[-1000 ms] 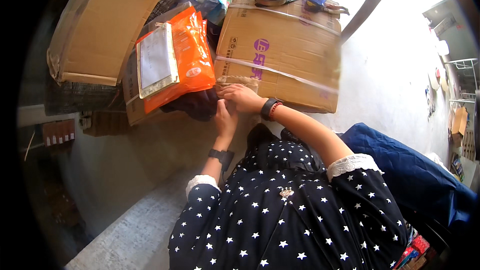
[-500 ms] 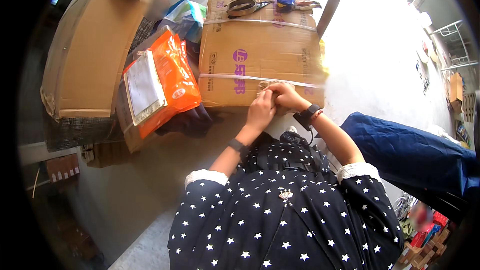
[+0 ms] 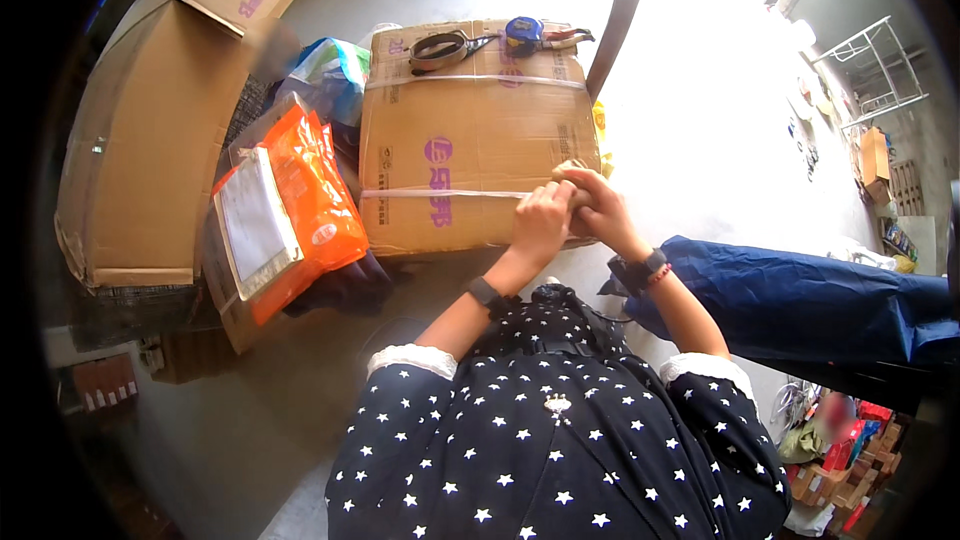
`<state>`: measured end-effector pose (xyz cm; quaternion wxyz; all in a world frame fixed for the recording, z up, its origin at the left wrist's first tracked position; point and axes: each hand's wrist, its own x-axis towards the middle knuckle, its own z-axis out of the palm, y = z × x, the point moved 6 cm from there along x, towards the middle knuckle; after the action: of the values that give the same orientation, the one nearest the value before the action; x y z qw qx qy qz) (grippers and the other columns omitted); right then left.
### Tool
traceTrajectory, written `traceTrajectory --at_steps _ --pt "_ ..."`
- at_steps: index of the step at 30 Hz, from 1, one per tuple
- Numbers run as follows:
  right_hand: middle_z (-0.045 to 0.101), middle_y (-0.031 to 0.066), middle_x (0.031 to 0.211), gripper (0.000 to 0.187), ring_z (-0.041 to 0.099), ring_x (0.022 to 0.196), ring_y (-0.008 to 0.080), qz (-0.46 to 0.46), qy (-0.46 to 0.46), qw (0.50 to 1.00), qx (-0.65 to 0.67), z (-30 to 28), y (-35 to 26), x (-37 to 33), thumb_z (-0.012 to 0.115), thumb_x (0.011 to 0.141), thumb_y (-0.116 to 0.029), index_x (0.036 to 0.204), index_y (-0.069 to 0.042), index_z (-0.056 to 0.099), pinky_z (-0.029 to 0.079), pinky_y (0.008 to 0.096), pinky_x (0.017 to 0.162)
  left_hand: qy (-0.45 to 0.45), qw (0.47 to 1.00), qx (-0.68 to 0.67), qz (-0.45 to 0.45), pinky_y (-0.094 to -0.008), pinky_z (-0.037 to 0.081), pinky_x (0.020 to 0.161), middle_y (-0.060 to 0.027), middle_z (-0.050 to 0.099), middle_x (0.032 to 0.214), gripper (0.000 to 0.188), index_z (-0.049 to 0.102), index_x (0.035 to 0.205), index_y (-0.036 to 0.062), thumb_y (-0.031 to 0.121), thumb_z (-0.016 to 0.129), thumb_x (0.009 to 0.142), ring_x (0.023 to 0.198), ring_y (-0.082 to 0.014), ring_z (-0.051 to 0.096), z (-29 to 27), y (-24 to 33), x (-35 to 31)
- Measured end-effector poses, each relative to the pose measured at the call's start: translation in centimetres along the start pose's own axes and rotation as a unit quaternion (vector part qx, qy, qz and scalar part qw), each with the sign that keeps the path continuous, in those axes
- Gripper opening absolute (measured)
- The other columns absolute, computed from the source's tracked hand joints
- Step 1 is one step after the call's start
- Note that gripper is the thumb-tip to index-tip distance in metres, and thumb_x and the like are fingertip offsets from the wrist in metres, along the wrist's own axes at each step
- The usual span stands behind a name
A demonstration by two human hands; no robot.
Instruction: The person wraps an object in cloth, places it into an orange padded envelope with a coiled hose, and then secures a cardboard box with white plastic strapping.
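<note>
A strapped cardboard box (image 3: 490,125) with purple print stands in front of me. Over its near right corner my two hands are close together, fingers bent around a small tan bundle (image 3: 570,169) that looks like coiled cord. My left hand (image 3: 542,223) is closed beside it, its grip partly hidden. My right hand (image 3: 604,212) curls over the bundle, thumb side toward the left hand. A white strap (image 3: 450,193) crosses the box just left of my hands. On the box's far edge lie a roll of tape (image 3: 438,52), a blue tape measure (image 3: 523,35) and a red-handled tool (image 3: 568,38).
At left stand a large cardboard carton (image 3: 150,160), an orange plastic package (image 3: 310,185) and a clipboard with paper (image 3: 258,215). A dark post (image 3: 622,15) rises behind the box. Dark blue cloth (image 3: 800,300) lies at right; a metal rack (image 3: 880,70) stands farther off.
My hands have moved right along the box toward its near right corner, keeping the tan bundle. The whole view has shifted, so the box sits lower and farther left.
</note>
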<state>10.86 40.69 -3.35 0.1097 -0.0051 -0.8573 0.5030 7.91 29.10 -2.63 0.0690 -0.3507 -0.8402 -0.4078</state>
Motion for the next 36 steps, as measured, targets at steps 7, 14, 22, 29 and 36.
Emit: traceTrajectory --at_steps 7,14,22,29,36 --pt "0.060 0.0105 0.116 0.044 0.052 0.113 0.0286 -0.203 0.009 0.957 -0.205 8.0 -2.1 13.2 0.057 0.066 -0.002 0.109 -0.009 0.059 0.038 0.0397 0.097 0.068 0.987 0.124 -0.074 -0.0441 0.049 0.072 -0.0165 0.063 0.091 0.022 0.055 0.101 0.0037 0.008 0.060 0.080 0.083 -0.0359 0.061 -4.8 -10.8 6.0" --pt "0.036 0.0104 0.144 0.051 0.030 0.135 0.0259 -0.123 -0.175 0.958 -0.193 13.5 7.7 19.8 0.051 0.079 -0.018 0.130 -0.016 0.049 0.024 0.0411 0.110 -0.115 0.946 0.293 -0.075 -0.0401 0.044 0.093 -0.0211 0.055 0.121 0.037 0.052 0.118 -0.0035 0.004 0.047 0.082 0.118 -0.0346 0.049 0.1 -18.7 8.0" --pt "0.025 0.0143 0.149 0.073 0.017 0.140 0.0277 -0.138 -0.283 0.932 -0.178 9.7 9.6 21.2 0.054 0.074 -0.022 0.143 -0.013 0.032 0.016 0.0399 0.114 -0.132 0.946 0.226 -0.190 -0.0376 0.033 0.106 -0.0283 0.036 0.138 0.061 0.036 0.132 -0.0093 -0.002 0.054 0.074 0.130 -0.0351 0.036 4.0 -17.3 10.5" --pt "0.047 0.0183 0.131 0.058 0.042 0.124 0.0336 -0.260 -0.145 0.945 -0.134 3.0 11.9 19.0 0.059 0.072 -0.018 0.128 -0.006 0.048 0.033 0.0405 0.105 -0.109 0.955 0.167 -0.219 -0.0394 0.045 0.094 -0.0262 0.044 0.130 0.045 0.053 0.115 -0.0046 0.000 0.058 0.070 0.119 -0.0347 0.047 9.4 -13.6 12.3" --pt "0.048 0.0118 0.132 0.050 0.042 0.123 0.0322 -0.183 -0.143 0.951 -0.202 -4.1 14.4 16.3 0.057 0.074 -0.011 0.124 -0.012 0.052 0.042 0.0420 0.097 -0.035 0.971 0.148 -0.185 -0.0437 0.050 0.083 -0.0248 0.055 0.116 0.028 0.058 0.101 -0.0004 0.002 0.056 0.073 0.099 -0.0381 0.058 14.7 -7.8 14.1"
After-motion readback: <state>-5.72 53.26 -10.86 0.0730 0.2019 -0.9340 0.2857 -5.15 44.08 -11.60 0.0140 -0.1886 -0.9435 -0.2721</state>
